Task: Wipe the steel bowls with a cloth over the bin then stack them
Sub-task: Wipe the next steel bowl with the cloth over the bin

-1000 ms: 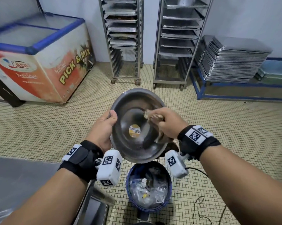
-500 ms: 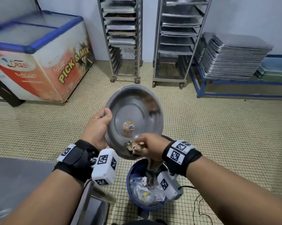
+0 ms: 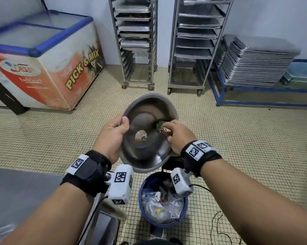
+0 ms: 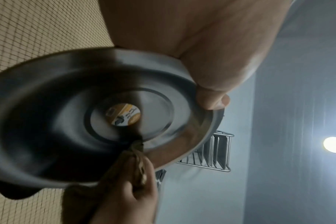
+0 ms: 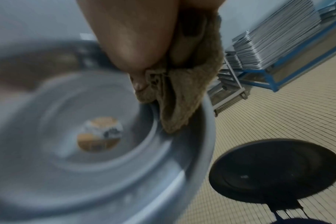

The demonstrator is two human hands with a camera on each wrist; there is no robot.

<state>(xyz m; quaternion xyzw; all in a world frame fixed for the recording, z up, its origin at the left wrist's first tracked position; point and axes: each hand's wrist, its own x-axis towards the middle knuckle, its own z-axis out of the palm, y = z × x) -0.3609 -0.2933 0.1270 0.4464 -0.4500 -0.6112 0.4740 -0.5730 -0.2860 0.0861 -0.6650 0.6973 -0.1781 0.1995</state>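
A steel bowl (image 3: 145, 147) with a round sticker (image 3: 140, 135) at its centre is held tilted towards me above a blue bin (image 3: 164, 221). My left hand (image 3: 113, 137) grips the bowl's left rim, thumb inside. My right hand (image 3: 177, 135) holds a bunched brown cloth (image 3: 165, 129) against the bowl's inner right wall. The left wrist view shows the bowl (image 4: 58, 121) with the thumb on its rim and the cloth (image 4: 138, 153) pressed inside. The right wrist view shows the cloth (image 5: 182, 94) touching the bowl's wall (image 5: 192, 144); that picture is blurred.
The bin holds crumpled plastic (image 3: 161, 204). A steel counter (image 3: 16, 191) lies at lower left. A chest freezer (image 3: 43, 59) stands at far left, two tray racks (image 3: 136, 41) at the back, stacked trays (image 3: 255, 62) on a blue frame at right. A cable (image 3: 223, 232) lies on the tiled floor.
My right hand moved the cloth from the bowl's lower rim up to its right inner wall. The bowl, held by my left hand, shifted a little.
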